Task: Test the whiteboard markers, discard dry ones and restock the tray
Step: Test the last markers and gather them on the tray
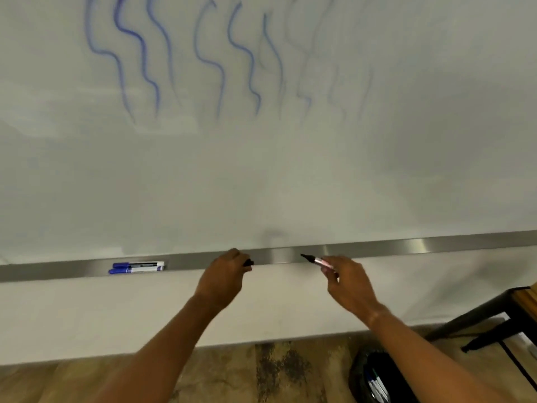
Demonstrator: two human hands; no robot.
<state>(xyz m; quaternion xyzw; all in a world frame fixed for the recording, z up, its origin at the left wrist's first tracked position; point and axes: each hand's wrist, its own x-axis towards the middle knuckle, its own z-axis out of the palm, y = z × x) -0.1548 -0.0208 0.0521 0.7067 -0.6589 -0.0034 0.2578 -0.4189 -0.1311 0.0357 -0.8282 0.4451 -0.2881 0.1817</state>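
Right hand [350, 282] pinches an uncapped black marker [316, 260], tip pointing left just in front of the metal tray [406, 245]; left hand [223, 279] has fingers curled around its black cap [248, 262], the 2 parts apart. Whiteboard [261, 170] shows about 8 blue squiggles fading toward the right, so testing looks well along; 2 blue markers [136, 267] lie in the tray at left and a dark bin [374, 376] on the floor holds several markers. This marker looks untested, sorting and restocking seem unfinished
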